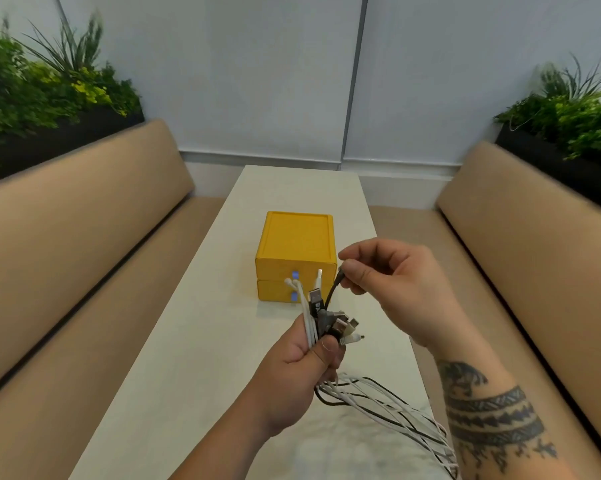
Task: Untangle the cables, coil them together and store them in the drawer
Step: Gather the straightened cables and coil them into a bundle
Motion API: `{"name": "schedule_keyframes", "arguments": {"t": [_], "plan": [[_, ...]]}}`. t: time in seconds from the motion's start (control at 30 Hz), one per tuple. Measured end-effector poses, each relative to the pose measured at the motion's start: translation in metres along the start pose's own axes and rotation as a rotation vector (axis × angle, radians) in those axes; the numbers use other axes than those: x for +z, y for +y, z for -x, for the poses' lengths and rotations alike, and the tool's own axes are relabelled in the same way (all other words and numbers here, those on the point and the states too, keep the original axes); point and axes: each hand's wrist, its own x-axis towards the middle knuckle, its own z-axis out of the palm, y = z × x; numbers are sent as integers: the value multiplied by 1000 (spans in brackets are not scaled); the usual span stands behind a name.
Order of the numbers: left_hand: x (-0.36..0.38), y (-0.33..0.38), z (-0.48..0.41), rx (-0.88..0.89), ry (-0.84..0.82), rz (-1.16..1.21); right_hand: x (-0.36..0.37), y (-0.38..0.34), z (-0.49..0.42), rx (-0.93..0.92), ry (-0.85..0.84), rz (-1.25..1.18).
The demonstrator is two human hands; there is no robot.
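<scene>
Gathering cable ends above the table
Left hand (302, 362) grips the cables (314, 323); right hand (392, 282) pinches a black plug (339, 277). Trailing loops may snag; both drawers (294, 285) look shut.

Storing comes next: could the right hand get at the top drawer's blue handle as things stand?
Probably, once freed: the right hand pinches a black cable end; the blue handle lies beyond, with only the held bundle nearby.

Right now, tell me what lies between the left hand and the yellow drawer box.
Head view: only the cable bundle's plug ends rising from the left hand, over bare white table.
</scene>
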Motion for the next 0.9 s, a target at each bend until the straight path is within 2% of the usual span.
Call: {"name": "schedule_keyframes", "arguments": {"t": [0.2,0.37,0.47,0.53,0.63,0.77,0.83,0.9], "plan": [[-5,-2,-2,-4,-29,-36,5,1,10,-131,-175,342],[-10,-8,-3,-17,42,-94,7,12,15,-72,-196,326],[-10,-10,-4,-23,72,-96,7,17,20,-70,-274,400],[-9,-11,-5,-29,78,-92,8,17,19,-91,-256,457],[-9,-11,-8,-23,86,-102,17,14,13,-164,-140,376],[-16,-10,-5,-25,120,-141,41,17,13,-248,-94,440],[-24,-12,1,-37,151,-144,49,23,12,-252,-105,447],[-31,-15,9,-54,162,-144,55,28,13,-253,-194,492]]}}
